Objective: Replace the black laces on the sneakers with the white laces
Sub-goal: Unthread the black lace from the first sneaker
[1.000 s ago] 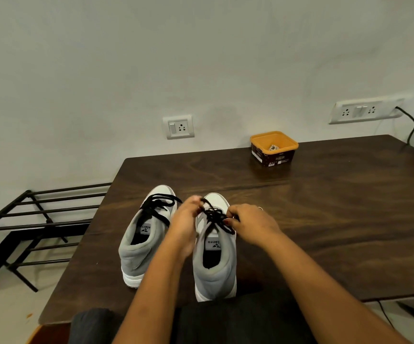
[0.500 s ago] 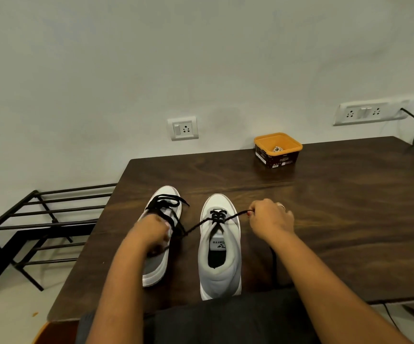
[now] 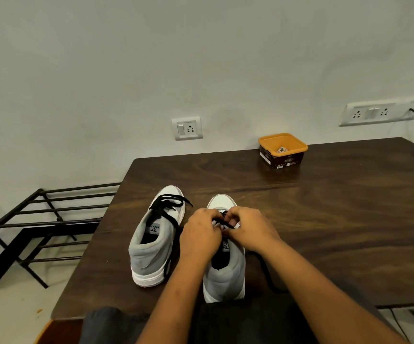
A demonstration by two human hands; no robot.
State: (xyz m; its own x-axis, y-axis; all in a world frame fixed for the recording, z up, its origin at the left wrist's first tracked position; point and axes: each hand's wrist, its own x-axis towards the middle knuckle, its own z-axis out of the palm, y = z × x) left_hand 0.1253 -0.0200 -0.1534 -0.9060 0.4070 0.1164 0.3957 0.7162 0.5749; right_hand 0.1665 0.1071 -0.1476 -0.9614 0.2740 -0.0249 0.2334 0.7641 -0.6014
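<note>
Hands: left (image 3: pixel 202 238), right (image 3: pixel 249 230) grip pinching black lace (image 3: pixel 219 220) over right sneaker (image 3: pixel 224 274) tongue.

Dark wooden table (image 3: pixel 325 219) against pale wall (image 3: pixel 151 58), black rack (image 3: pixel 39 219) beside

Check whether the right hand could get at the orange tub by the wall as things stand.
Probably yes. The right hand is busy with the left hand on the black lace of the right sneaker, but bare table lies between it and the orange tub; it may need a forward lean.
</note>
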